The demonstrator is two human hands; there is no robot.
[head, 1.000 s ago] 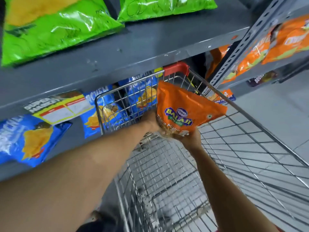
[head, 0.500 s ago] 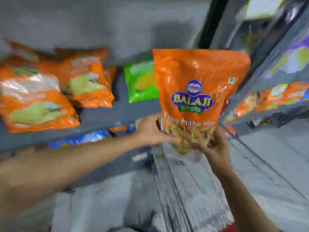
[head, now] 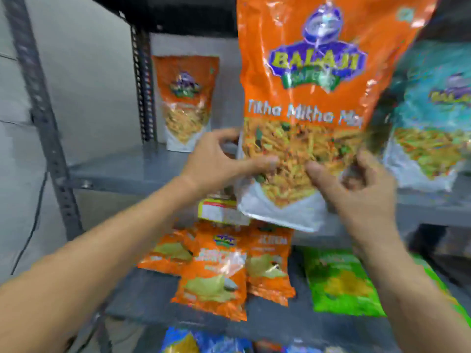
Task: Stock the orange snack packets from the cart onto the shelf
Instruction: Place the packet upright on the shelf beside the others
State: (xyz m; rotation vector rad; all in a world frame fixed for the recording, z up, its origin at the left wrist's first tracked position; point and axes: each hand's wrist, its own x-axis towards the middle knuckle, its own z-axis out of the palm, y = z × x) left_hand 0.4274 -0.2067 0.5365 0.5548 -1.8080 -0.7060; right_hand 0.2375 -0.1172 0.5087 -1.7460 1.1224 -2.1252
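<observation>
A shop: grey slotted-steel shelving [head: 142,169] carries branded snack packets [head: 187,103] facing outward, more orange packets [head: 216,273] and green ones [head: 339,281] below it, a price label [head: 221,212] on its edge.

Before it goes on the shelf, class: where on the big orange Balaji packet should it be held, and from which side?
Grip the orange Balaji packet at its lower corners, from below and both sides, as the left hand and right hand do now. It stands upright, the flat white base lowest, so a low grip likely helps set it beside the standing packet.

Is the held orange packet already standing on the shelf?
No, both hands, left hand and right hand, hold the orange packet above the shelf.
</observation>
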